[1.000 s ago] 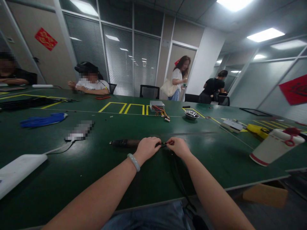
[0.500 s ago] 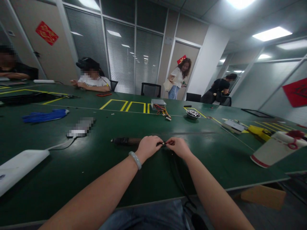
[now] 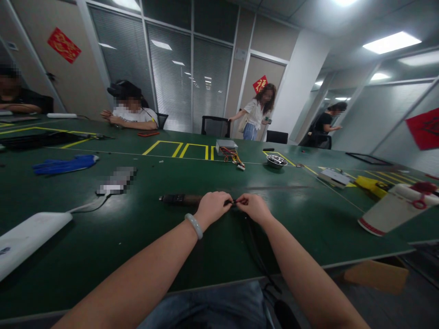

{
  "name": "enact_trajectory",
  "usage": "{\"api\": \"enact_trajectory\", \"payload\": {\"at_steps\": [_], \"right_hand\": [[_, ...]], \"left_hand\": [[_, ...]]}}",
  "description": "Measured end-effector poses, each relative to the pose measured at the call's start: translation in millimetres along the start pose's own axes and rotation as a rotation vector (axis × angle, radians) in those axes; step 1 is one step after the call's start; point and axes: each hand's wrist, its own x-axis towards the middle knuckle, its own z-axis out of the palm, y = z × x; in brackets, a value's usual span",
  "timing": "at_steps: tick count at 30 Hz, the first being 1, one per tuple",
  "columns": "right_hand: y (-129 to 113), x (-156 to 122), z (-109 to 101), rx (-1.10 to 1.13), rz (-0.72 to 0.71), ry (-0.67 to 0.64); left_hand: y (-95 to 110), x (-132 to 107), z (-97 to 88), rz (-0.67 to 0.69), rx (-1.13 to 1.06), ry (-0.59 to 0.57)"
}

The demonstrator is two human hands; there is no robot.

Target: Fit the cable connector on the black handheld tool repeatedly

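Pinching a small part [image 3: 234,201], our hands [image 3: 214,206] adjoin the dark tool [image 3: 181,199], lying sideways, tip [image 3: 161,198] pointing away from the cup [image 3: 389,211].

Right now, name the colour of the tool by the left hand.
The tool is dark brown by the left hand, blackish further out; the head view shows it.

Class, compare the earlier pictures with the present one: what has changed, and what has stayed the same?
The standing person in white has stretched an arm leftward, a hand now at the top of the black chair. The person in black at the right has shifted rightward. Unchanged: the left hand on the dark tool, the right hand at the small dark part between the hands.
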Motion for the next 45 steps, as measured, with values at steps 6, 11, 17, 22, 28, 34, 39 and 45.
{"api": "enact_trajectory", "payload": {"at_steps": [6,11,17,22,28,34,39,45], "right_hand": [[-2.8,-1.0,2.4,-0.034,0.005,0.030],[-10.8,-2.3,4.1,-0.176,-0.043,0.055],[-16.3,-2.2,4.8,-0.275,-0.061,0.060],[-16.4,-2.3,5.5,-0.264,-0.043,0.059],[-12.2,-5.2,-5.5,-0.211,-0.001,0.078],[-7.9,-3.9,-3.6,-0.226,0.018,0.072],[-5.9,-2.8,0.8,-0.237,0.005,0.061],[-3.9,-1.4,2.2,-0.254,0.006,0.053]], "left_hand": [[0.3,0.6,1.7,-0.013,0.006,0.009],[1.2,-0.4,1.1,-0.016,0.020,0.012],[3.0,-0.3,-1.7,-0.033,0.051,0.007],[3.1,-0.2,-2.0,-0.034,0.071,-0.013],[1.7,0.1,1.2,0.009,0.068,0.022],[-1.6,1.0,7.2,0.027,0.056,0.039],[-2.8,0.9,8.4,0.030,0.045,0.042],[2.5,1.6,3.3,0.028,0.067,0.027]]}}
